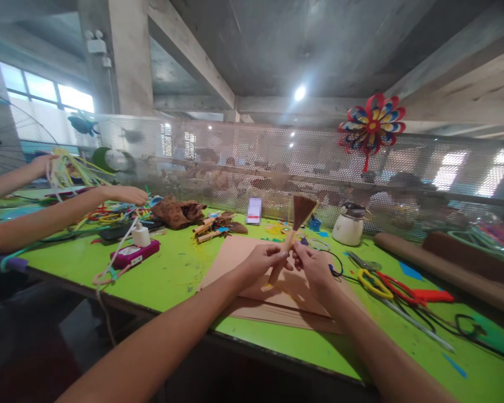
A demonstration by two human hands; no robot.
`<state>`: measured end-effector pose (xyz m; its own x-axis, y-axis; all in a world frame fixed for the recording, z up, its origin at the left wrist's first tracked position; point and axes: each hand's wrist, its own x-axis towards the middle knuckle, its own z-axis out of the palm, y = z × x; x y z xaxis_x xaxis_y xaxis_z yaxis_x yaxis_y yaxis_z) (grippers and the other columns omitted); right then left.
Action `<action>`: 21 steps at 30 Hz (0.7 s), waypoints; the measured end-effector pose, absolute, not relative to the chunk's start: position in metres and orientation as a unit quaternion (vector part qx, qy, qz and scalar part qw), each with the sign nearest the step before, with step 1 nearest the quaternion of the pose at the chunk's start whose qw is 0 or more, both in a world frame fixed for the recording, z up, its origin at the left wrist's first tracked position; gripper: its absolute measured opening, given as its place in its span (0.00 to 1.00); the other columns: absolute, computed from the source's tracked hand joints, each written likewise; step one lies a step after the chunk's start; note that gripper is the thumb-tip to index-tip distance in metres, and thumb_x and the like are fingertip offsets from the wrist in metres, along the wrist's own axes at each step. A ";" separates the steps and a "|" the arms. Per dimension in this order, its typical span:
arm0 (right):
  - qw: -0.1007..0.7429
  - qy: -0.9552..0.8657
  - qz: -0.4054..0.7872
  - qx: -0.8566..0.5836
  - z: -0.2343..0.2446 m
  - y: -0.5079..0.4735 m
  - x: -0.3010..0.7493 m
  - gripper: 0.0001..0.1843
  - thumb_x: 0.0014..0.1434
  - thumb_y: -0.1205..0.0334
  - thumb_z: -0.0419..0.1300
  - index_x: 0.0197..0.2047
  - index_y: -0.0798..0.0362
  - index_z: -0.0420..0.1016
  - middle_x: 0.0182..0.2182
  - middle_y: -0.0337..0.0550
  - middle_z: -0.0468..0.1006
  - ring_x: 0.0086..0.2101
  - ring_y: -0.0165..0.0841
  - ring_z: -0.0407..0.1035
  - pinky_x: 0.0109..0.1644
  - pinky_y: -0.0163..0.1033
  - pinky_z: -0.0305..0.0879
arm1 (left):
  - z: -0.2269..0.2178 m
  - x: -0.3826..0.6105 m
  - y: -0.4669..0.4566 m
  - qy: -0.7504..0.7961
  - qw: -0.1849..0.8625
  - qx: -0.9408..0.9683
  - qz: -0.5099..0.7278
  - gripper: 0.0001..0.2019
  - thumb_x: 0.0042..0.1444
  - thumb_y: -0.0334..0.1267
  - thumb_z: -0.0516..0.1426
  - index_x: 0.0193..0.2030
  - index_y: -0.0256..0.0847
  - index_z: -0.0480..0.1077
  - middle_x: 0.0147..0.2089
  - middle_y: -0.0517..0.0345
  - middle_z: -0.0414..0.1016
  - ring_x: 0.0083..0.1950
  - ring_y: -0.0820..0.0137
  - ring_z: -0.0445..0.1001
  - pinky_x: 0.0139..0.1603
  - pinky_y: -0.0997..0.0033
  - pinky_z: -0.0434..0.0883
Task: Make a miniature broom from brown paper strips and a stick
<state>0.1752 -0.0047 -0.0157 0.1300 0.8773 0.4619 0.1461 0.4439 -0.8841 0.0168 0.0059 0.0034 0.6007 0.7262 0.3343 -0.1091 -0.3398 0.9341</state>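
Brush-like piece [291, 240] held up near the front edge of the desk [176, 285]

Watching from afar, I see it tilted, brown fan [304, 211] uppermost, above cardboard sheets [224, 263]. My left hand [264, 260] pinches its pale handle [274, 274]; my right hand [315, 267] has fingertips bunched against it, though I cannot tell whether they grip. A white jar [348, 230] stands toward the far edge.

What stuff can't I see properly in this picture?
In the head view:
Part of the brush-like thing: its handle is partly hidden behind the left hand.
Writing on the white card or screen: blurred.
Details behind the mesh: blurred by it.
Right end of the brown roll: cut off by the edge.
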 end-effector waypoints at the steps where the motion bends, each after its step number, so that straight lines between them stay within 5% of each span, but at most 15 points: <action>1: 0.617 -0.585 0.296 -0.436 -0.016 -0.004 0.176 0.28 0.52 0.37 0.54 0.26 0.57 0.73 0.17 0.35 0.63 0.19 0.26 0.55 0.23 0.34 0.52 | 0.002 0.015 0.009 0.216 0.544 0.699 0.411 0.20 0.51 0.50 0.59 0.38 0.32 0.74 0.34 0.47 0.77 0.38 0.65 0.73 0.42 0.68 0.67; 7: 0.587 -0.621 0.286 -0.433 -0.018 -0.010 0.175 0.18 0.48 0.48 0.62 0.29 0.57 0.78 0.21 0.40 0.72 0.23 0.29 0.60 0.28 0.36 0.58 | -0.002 0.005 0.028 0.254 0.658 0.545 0.454 0.15 0.47 0.45 0.62 0.34 0.33 0.73 0.32 0.51 0.75 0.30 0.69 0.70 0.34 0.68 0.68; 14: 0.503 -0.682 0.346 -0.403 -0.010 -0.032 0.155 0.14 0.48 0.61 0.59 0.38 0.54 0.78 0.36 0.46 0.79 0.37 0.37 0.70 0.43 0.43 0.66 | 0.003 0.004 0.035 0.268 0.686 0.475 0.482 0.10 0.49 0.39 0.61 0.25 0.34 0.70 0.22 0.59 0.68 0.23 0.77 0.63 0.28 0.76 0.62; 21: 0.445 -0.671 0.421 -0.418 -0.007 -0.040 0.151 0.13 0.47 0.56 0.61 0.33 0.57 0.78 0.23 0.40 0.74 0.24 0.29 0.64 0.28 0.35 0.61 | 0.003 0.004 0.038 0.263 0.699 0.445 0.494 0.07 0.51 0.36 0.59 0.26 0.34 0.70 0.24 0.57 0.69 0.26 0.75 0.66 0.33 0.75 0.65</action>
<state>0.1507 -0.0399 -0.0068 -0.2556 0.9351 0.2456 0.1871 0.2971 -0.9363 0.0037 0.0375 0.0030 0.3742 0.9245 0.0720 -0.4567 0.1162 0.8820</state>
